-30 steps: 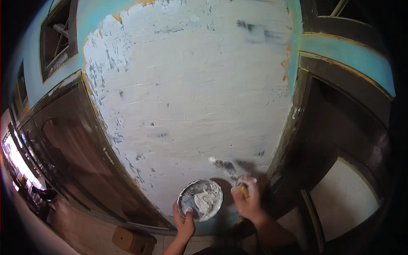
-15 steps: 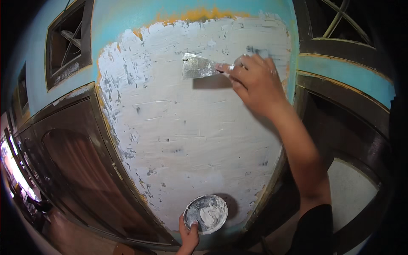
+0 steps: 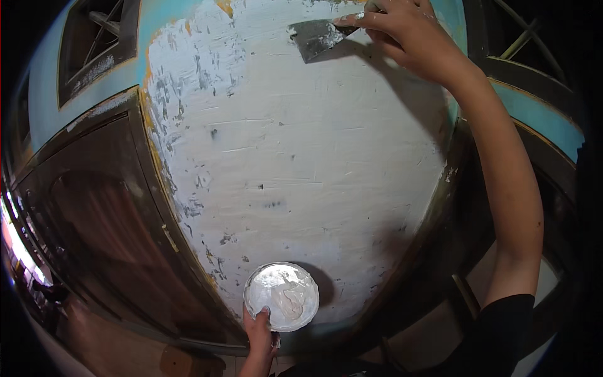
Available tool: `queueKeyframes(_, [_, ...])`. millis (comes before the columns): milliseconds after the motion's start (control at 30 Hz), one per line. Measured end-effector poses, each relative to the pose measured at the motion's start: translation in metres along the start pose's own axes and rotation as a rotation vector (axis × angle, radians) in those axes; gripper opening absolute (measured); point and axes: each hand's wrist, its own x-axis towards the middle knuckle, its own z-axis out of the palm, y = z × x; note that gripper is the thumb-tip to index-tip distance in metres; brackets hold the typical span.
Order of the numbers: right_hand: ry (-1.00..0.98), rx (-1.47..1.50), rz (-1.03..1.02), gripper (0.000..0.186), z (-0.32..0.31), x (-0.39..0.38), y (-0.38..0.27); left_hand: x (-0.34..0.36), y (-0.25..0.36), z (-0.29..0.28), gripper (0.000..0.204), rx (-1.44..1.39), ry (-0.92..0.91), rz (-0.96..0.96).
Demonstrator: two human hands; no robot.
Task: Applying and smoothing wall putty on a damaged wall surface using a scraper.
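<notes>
My right hand (image 3: 405, 34) is closed round the handle of a putty knife (image 3: 317, 39), high on the wall. The knife's broad metal blade points left, with bits of white filler on it, and lies close against the wall; whether its edge touches I cannot tell. Down low, my left hand (image 3: 259, 327) grips the rim of a round shallow bowl (image 3: 252, 292), thumb inside. A smeared lump of white putty (image 3: 292, 300) sits in the bowl. Before me the wall patch (image 3: 270, 144) is coated in whitish filler, with grey specks, ridges and a rough, flaky left side.
A dark wooden door (image 3: 100, 232) with a curtained panel stands at the left, a dark door frame (image 3: 433, 201) at the right. Turquoise paint (image 3: 534, 113) borders the patch. A brown stool-like object (image 3: 179, 362) is on the floor at lower left.
My right hand and the putty knife have moved up the wall, and the blade has tilted. The bowl in my left hand has shifted left and slightly up. The view has shifted too.
</notes>
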Motion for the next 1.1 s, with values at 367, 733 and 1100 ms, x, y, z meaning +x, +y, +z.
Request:
queueKeyframes(367, [-0.051,0.046,0.196,0.035,-0.005,0.008,0.025,-0.008,-0.014,0.002,0.048,0.214,-0.023,-0.375])
queueKeyframes(733, [-0.374,-0.319,-0.056,0.039,-0.065,0.086,-0.009,-0.008,-0.034,0.011,0.044,0.285,0.095,-0.387])
queueKeyframes(1100, [-0.383,-0.344,-0.225,0.042,-0.062,0.112,-0.023,-0.012,-0.044,0.017,0.045,0.212,0.096,-0.397])
